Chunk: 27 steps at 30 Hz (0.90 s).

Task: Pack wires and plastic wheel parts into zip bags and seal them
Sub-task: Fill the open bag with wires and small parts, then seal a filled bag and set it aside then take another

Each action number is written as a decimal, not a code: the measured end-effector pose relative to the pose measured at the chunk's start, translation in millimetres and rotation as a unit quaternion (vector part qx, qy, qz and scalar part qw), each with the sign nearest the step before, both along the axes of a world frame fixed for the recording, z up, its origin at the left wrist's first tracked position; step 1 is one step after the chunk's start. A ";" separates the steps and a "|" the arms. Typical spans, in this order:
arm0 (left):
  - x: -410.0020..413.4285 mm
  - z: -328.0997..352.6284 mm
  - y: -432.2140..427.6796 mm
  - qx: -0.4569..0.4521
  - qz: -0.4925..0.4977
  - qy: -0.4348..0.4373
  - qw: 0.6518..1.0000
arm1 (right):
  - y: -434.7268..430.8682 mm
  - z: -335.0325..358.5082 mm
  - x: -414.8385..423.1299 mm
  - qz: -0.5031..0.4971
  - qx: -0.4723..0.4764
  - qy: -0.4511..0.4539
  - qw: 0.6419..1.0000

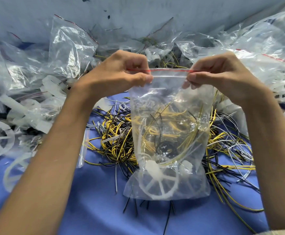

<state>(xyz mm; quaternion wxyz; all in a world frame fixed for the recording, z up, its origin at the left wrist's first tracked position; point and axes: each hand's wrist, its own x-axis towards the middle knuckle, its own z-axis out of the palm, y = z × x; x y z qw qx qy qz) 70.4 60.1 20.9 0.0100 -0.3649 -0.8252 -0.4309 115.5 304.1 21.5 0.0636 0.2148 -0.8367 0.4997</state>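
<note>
Left hand (121, 72) and right hand (218, 73) pinch the zip bag (169, 126) by its top corners, at 10 and 2 o'clock. Film judged thin, slippery; load light. Wheel part (157, 182) sags at 6 o'clock, so hold the seal strip.

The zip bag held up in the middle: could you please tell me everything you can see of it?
The zip bag is clear, crinkled plastic with a red strip along its top above the zip track. It hangs upright, pinched at its top corners by the left hand and right hand. Inside lie yellow, black and white wires and, at the bottom, a white spoked wheel part. Whether the zip is closed cannot be told.
</note>
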 end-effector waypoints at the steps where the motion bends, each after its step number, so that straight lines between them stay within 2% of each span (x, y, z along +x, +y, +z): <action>1: -0.3 -0.4 0.6 -0.003 -0.003 -0.001 1.000 | -1.0 0.4 0.7 -0.005 0.007 0.002 1.000; 5: -1.4 -2.1 1.2 0.007 -0.003 0.010 1.000 | -3.8 4.9 2.6 -0.027 0.025 0.008 0.999; 11: 0.7 -2.3 9.3 -0.007 0.004 0.059 0.998 | -11.2 6.9 3.0 -0.030 0.110 0.040 0.993; 20: 1.3 -3.1 13.5 0.011 0.023 0.109 0.994 | -13.7 9.4 5.3 -0.035 0.076 0.056 0.995; 27: 2.8 -4.6 19.6 0.002 0.003 0.134 0.991 | -20.4 8.6 6.4 -0.031 0.111 0.076 0.990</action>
